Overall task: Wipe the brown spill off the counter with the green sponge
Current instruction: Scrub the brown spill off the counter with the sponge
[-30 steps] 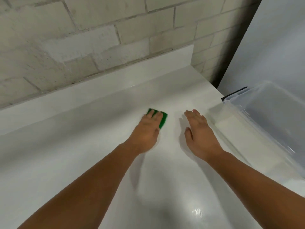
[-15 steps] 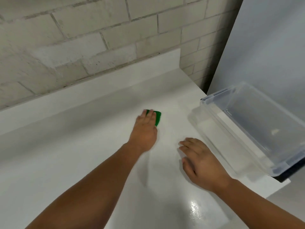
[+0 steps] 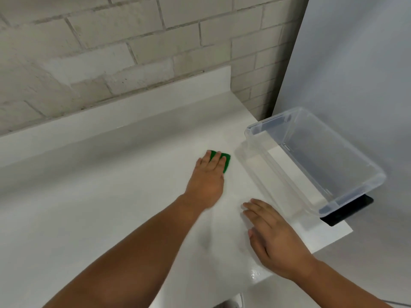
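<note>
Green sponge (image 3: 226,166) is pressed flat onto the desk (image 3: 106,201) beneath the left grip (image 3: 208,181), just right of the frame's centre. The sponge is neither pinched nor wrapped. The fingers (image 3: 216,160) are laid straight and close together across its top, so that only its far edge and right-hand corner are seen past them. Such a flat hold is judged to suit wiping, since the load is passed down over the whole pad and the pad can be slid without being rolled up. The forearm is stretched forward from the lower left of the frame.

The right grip (image 3: 274,238) is laid palm-down on the desk at lower right, well apart from the sponge, with its fingers straight, slightly fanned and holding nothing. It is taken to be set there as a brace, so that the body is steadied while the other arm reaches.

No brown mark can be made out anywhere on the white surface, and whether any is hidden under the sponge cannot be told. The task is therefore judged to be at or near its last strokes.

A clear plastic bin (image 3: 353,195) is stood at the right of the frame, near the sponge but not touching it, with a black object (image 3: 347,211) seen under its near end at the desk's edge. Kept to that side, it is left out of the wiping path. A low white upstand (image 3: 111,117) and a pale brick wall (image 3: 133,41) are seen behind, across the upper left.
</note>
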